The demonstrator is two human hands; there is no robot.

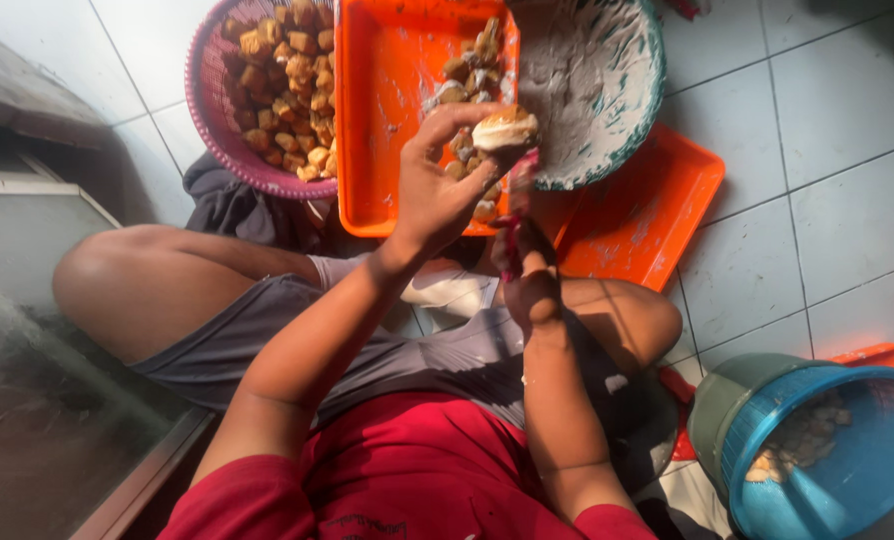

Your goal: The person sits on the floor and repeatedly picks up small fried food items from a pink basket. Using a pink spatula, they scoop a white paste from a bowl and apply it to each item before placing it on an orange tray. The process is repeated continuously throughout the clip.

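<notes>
Sitting cross-legged on the tiled floor (847, 150), the person holds a fried tofu puff (504, 128) up in the left hand (437, 190), fingers curled round it so its pale filled top shows. The right hand (529, 285) is closed on a pink-handled tool (515, 215) (its tip reaches up to just beneath the puff, though what kind of tool it is I cannot tell). Just beyond the hands lies an orange tray (392, 120) with a few filled puffs along its right side. To its left a purple basket (217, 100) is heaped with brown tofu puffs; to its right a bowl (607, 90) is smeared with grey paste. A blue basket (847, 470) rests in a green bucket (712, 415) at lower right.
</notes>
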